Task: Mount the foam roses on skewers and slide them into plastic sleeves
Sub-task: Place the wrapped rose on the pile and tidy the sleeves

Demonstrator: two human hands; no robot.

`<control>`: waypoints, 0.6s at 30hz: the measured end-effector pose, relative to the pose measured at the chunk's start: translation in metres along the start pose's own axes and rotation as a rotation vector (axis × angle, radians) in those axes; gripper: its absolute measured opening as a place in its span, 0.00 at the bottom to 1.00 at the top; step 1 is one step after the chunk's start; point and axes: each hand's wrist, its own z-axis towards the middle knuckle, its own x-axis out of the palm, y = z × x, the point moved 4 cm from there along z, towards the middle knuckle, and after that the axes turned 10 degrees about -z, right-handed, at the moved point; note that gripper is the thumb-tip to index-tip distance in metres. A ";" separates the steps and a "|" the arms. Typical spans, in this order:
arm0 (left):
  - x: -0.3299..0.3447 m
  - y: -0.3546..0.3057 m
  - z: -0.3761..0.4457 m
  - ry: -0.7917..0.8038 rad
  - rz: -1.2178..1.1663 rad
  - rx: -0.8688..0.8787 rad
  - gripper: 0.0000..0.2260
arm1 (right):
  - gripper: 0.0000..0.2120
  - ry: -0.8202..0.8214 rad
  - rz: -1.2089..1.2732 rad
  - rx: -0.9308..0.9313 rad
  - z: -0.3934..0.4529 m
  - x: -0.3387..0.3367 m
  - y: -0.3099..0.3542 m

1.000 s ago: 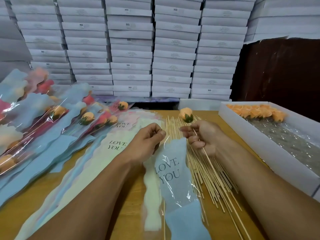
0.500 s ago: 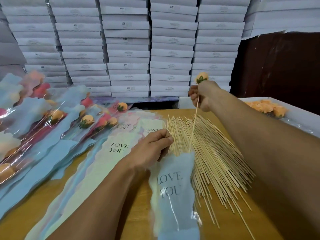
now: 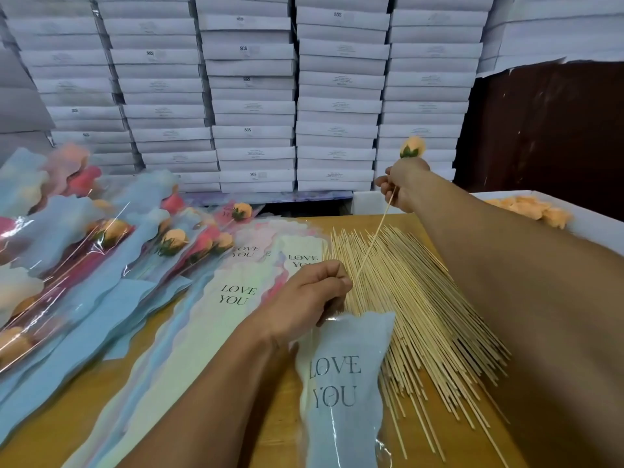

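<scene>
Head view: sleeving step under way. Right hand (image 3: 401, 187) pinches the skewer (image 3: 371, 243) just under the peach foam rose (image 3: 412, 147), raised over the loose skewer pile (image 3: 422, 298). Left hand (image 3: 304, 298) pinches the mouth of the blue "LOVE YOU" sleeve (image 3: 341, 383) on the table (image 3: 101, 400); the skewer's lower tip sits at its fingers. Next, likely: steer the tip into the opening and slide down.
</scene>
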 end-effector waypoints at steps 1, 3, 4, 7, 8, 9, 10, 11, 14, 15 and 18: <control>0.000 0.001 0.000 0.003 -0.003 -0.004 0.13 | 0.16 0.003 -0.007 0.001 0.000 0.003 -0.001; 0.000 0.005 0.001 0.005 -0.012 -0.016 0.14 | 0.18 0.018 -0.040 -0.004 -0.001 0.009 -0.005; 0.000 0.006 0.002 0.001 -0.015 -0.020 0.14 | 0.18 0.030 -0.059 -0.010 -0.003 0.013 -0.008; -0.001 0.007 0.003 -0.023 -0.011 -0.015 0.13 | 0.16 0.085 -0.085 -0.020 -0.016 0.025 -0.019; -0.001 0.008 0.004 -0.029 0.000 -0.008 0.13 | 0.15 0.115 -0.082 -0.018 -0.022 0.028 -0.025; -0.002 0.008 0.005 -0.036 0.012 0.000 0.13 | 0.15 0.153 -0.074 -0.016 -0.027 0.031 -0.030; -0.003 0.008 0.005 -0.045 0.021 0.006 0.12 | 0.14 0.194 -0.059 -0.012 -0.033 0.034 -0.035; -0.004 0.009 0.006 -0.055 0.028 0.012 0.12 | 0.13 0.237 -0.044 -0.008 -0.039 0.036 -0.040; -0.008 0.012 0.008 -0.095 0.044 0.035 0.11 | 0.11 0.390 -0.059 0.001 -0.061 0.037 -0.050; -0.008 0.012 0.009 -0.108 0.046 0.050 0.11 | 0.11 0.453 -0.081 0.003 -0.069 0.036 -0.054; -0.010 0.012 0.010 -0.142 0.047 0.109 0.11 | 0.11 0.639 -0.150 0.009 -0.092 0.032 -0.066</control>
